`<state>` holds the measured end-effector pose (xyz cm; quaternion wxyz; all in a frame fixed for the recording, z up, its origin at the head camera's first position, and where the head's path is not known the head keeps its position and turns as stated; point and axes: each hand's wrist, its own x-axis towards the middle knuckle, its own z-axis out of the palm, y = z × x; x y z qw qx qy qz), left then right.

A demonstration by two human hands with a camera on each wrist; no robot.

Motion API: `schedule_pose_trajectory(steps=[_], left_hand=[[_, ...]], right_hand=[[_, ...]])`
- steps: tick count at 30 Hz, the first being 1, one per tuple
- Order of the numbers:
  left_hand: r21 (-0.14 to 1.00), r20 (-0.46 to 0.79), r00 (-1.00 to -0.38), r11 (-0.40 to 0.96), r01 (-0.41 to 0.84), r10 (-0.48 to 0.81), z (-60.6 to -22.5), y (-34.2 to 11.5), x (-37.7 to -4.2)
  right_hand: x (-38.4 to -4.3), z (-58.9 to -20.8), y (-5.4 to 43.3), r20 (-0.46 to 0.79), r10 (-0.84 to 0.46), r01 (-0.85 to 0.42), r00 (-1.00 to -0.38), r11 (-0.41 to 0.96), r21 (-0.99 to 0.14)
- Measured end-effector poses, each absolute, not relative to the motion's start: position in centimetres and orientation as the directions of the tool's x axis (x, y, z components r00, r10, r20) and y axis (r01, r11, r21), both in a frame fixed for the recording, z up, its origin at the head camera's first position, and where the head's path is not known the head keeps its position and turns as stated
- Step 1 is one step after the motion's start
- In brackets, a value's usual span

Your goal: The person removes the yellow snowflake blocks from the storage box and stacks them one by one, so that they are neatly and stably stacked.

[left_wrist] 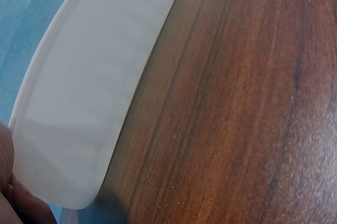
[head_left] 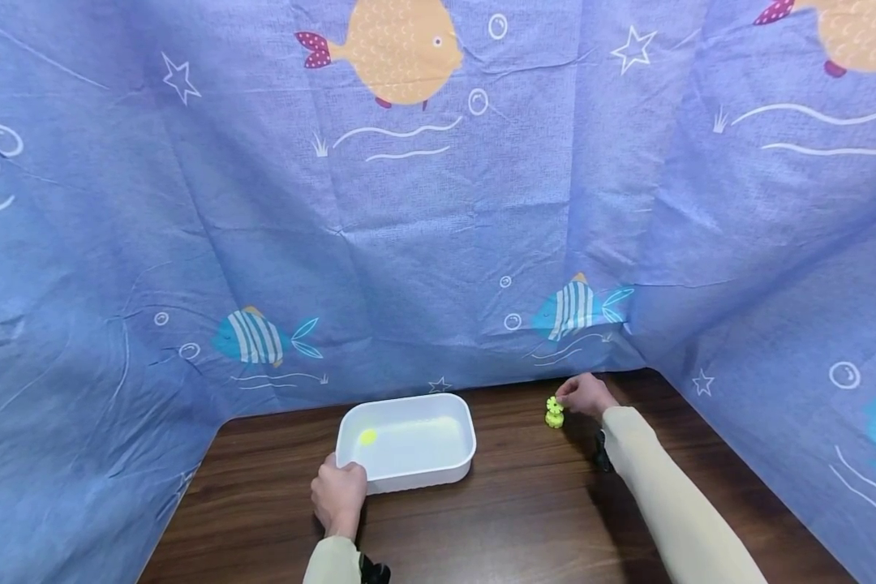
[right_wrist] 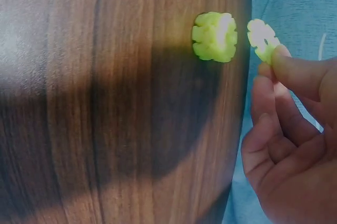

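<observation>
My left hand [head_left: 339, 493] grips the near left corner of a white plastic tub [head_left: 427, 477], thumb over the rim. In the left wrist view the tub's long side wall [left_wrist: 97, 77] fills the left, and part of the left hand [left_wrist: 21, 197] shows at its corner. A yellow disc [head_left: 367, 437] lies inside the tub, towards its left end. Off to the right, my right hand [head_left: 587, 395] pinches a yellow-green notched disc [right_wrist: 257, 32] between thumb and fingertips, raised off the table. Just below it, a short stack of like notched discs [right_wrist: 213, 39] stands on the wood.
Dark brown wooden table [head_left: 511, 519] lies under everything, with its back edge close behind the tub and the stack. A blue cloth [head_left: 453, 243] printed with fish hangs along the back and both sides.
</observation>
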<state>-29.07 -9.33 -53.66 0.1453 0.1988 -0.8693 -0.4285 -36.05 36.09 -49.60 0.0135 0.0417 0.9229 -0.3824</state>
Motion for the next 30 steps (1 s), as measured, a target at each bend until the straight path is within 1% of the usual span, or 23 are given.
schedule_pose_trajectory(steps=[5, 10, 16, 22, 30], left_hand=[[0.800, 0.086, -0.881, 0.559, -0.218, -0.466, -53.6, -9.3, -29.1], [0.799, 0.091, -0.877, 0.561, -0.218, -0.471, -53.6, -9.3, -29.2], [0.798, 0.092, -0.874, 0.561, -0.222, -0.477, -53.6, -9.3, -29.3], [0.796, 0.077, -0.880, 0.561, -0.230, -0.469, -53.6, -9.3, -29.2], [0.791, 0.077, -0.879, 0.565, -0.234, -0.471, -53.6, -9.2, -29.2]], right_hand=[[-35.9, -49.8, 36.2, -0.106, 0.040, 0.104, -0.994, 0.696, -0.710], [-35.9, -50.1, 36.2, -0.131, 0.039, 0.120, -0.991, 0.712, -0.692], [-35.8, -50.5, 36.1, -0.153, 0.058, 0.150, -0.987, 0.690, -0.708], [-35.7, -50.7, 36.0, -0.157, 0.076, 0.165, -0.985, 0.690, -0.705], [-35.6, -51.4, 36.2, -0.120, 0.086, 0.145, -0.989, 0.700, -0.699]])
